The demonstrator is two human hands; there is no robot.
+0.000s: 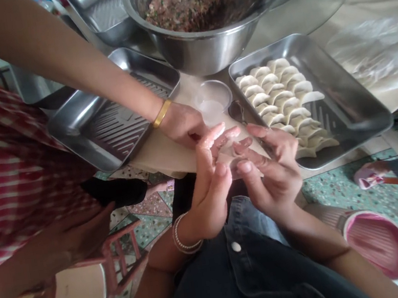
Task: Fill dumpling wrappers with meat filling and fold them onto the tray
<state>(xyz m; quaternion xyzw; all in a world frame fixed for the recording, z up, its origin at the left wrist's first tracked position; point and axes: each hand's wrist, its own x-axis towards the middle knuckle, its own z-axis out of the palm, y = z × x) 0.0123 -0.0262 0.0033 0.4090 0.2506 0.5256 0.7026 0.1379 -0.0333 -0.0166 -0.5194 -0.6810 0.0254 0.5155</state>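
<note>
The left hand [209, 194] and right hand [276, 170] pinch a partly hidden dumpling [227, 157] between their fingertips by the table's [170, 155] near edge, a co-worker's hand [181, 122] close beyond the left, a tray's rim [356, 143] beside the right, open air below above a denim garment [211, 285].

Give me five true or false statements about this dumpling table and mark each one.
1. The left hand and right hand both touch a piece of dough. True.
2. The dumplings lie in the left-hand tray. False: they lie in the right-hand tray.
3. The metal bowl contains a chopped filling. True.
4. The gold bracelet is on the person's own left wrist. False: it circles the wrist above another person's hand; the person's own has a beaded bracelet.
5. A pink-lined bin stands on the floor. True.
</note>
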